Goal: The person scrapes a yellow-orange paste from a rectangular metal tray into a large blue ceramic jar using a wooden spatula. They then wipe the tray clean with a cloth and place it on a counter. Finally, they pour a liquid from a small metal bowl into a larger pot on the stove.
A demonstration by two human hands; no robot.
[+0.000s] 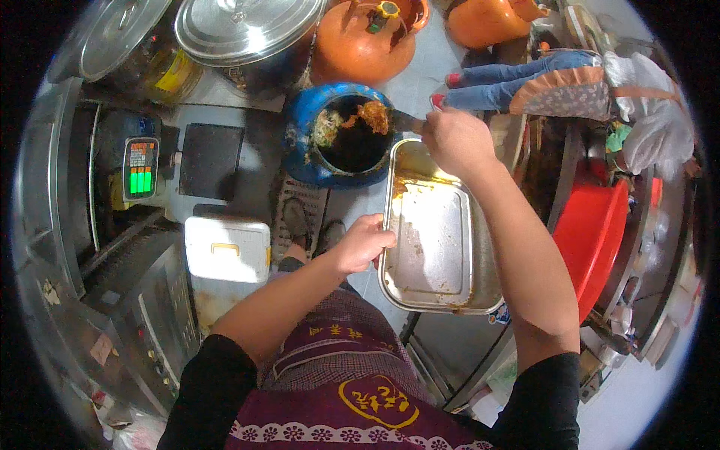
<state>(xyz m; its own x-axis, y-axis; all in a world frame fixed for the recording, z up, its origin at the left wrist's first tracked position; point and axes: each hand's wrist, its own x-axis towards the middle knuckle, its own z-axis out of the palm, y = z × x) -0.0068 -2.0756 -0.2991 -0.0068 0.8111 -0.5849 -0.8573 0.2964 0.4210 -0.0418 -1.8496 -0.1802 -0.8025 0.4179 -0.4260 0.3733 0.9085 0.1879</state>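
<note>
My left hand (368, 242) grips the left rim of a deep rectangular stainless-steel tray (430, 242), held tilted in front of me. Oily yellow-brown residue coats part of its inside. My right hand (458, 140) is closed around the handle of a dark flat tool (406, 121), perhaps a scraper or spatula. Its far end reaches over a round blue bin (298, 135) with a dark interior. Reddish-brown food residue (374, 116) shows at the tool's tip, and pale scraps lie on the bin's left side. Whether the residue rests on the tool or in the bin I cannot tell.
Orange gas cylinders (360, 45) and a lidded steel pot (247, 28) stand beyond the bin. To the left are a lit digital scale (140, 169) and a white lidded box (228, 250). A red basin (590, 242) and another person's legs (495, 84) are at the right.
</note>
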